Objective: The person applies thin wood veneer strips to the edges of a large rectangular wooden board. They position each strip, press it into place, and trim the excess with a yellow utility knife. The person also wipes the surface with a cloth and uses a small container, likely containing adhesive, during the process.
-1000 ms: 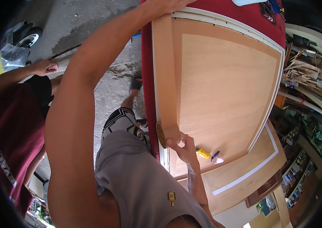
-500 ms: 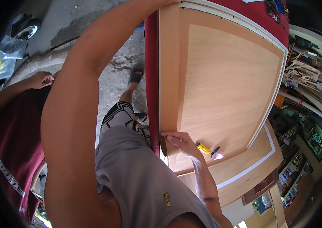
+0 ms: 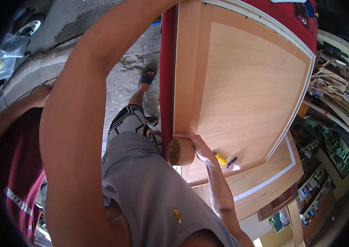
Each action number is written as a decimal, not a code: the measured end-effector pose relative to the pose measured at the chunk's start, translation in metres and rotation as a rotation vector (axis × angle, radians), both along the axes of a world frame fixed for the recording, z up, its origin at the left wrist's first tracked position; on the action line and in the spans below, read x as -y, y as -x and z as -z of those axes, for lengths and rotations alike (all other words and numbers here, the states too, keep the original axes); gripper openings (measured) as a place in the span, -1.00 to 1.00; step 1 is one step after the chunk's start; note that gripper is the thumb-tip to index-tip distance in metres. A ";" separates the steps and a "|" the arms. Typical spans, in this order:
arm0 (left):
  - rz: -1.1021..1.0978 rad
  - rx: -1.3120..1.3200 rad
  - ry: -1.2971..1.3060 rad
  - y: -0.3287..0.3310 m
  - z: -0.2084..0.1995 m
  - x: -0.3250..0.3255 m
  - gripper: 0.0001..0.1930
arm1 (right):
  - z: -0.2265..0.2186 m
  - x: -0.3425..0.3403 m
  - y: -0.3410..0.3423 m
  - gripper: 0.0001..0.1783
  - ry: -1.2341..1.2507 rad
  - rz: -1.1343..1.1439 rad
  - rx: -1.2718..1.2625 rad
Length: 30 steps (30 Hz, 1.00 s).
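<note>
Looking through the head view, I take the wooden door panel [image 3: 244, 90] as the landmark: a light plywood face with a framed border and a white edge strip along its far and right sides.

1. Right hand [image 3: 193, 142]: at the panel's near-left corner. I see its fingers curled around a roll of brown packing tape [image 3: 180, 151], closed on the roll, with the fingertips touching the panel's left frame rail. The roll stands on edge, its open core facing left, just at the panel's edge.

2. Left hand: the left arm [image 3: 84, 115] runs up past the panel's left side toward the panel's top-left corner. The hand itself is cut off by the picture's upper edge, so I cannot tell how it grips.

3. A yellow utility knife [image 3: 220, 158] lies on the panel's near border, just right of the right hand. A small pink-white item [image 3: 233, 165] lies just beside the knife; I cannot tell its kind.

4. A red surface [image 3: 167, 78] shows beside the panel's left edge and beyond its far edge.

5. A second wooden panel [image 3: 273, 177] with a white line lies below the landmark's near-right edge.

6. Well left of the panel, another person in a dark red shirt [image 3: 14, 173] stands on the concrete ground [image 3: 121, 82].
</note>
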<state>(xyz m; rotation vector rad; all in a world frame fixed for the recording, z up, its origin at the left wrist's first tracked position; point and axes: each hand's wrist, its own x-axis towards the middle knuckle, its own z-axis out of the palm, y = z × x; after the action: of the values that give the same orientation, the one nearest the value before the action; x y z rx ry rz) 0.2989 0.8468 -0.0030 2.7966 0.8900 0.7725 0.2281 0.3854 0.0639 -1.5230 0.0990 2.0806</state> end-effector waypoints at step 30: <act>0.365 -0.173 0.042 0.146 0.000 0.306 -0.34 | 0.042 0.086 0.089 -0.40 -0.957 0.380 0.843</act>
<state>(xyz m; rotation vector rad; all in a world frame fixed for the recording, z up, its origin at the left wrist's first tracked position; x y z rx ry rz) 0.1533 0.5412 -0.0028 2.8958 0.3859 0.4578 0.1394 0.2993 0.0220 -1.4242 -0.7434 0.8166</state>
